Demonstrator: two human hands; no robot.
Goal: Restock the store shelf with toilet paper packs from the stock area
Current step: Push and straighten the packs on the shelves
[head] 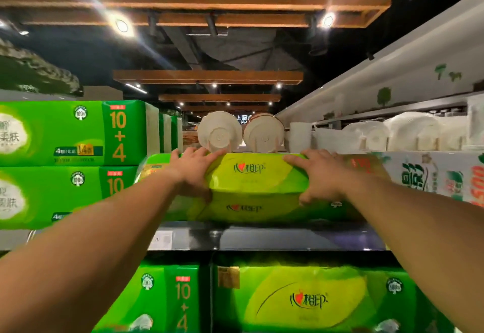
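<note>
Forearms are reaching up toward 12 o'clock. Left hand (pixel 195 169) and right hand (pixel 320 175) are gripping the toilet paper pack (pixel 258 188), lying crosswise on the shelf (pixel 288 238).

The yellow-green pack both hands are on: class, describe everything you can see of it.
The yellow-green pack is a soft, glossy plastic-wrapped bundle with a red heart logo and dark characters. It lies lengthwise on the dark shelf, between green packs and a white pack. The left hand and right hand each hold its top front edge, fingers over the top.
</note>
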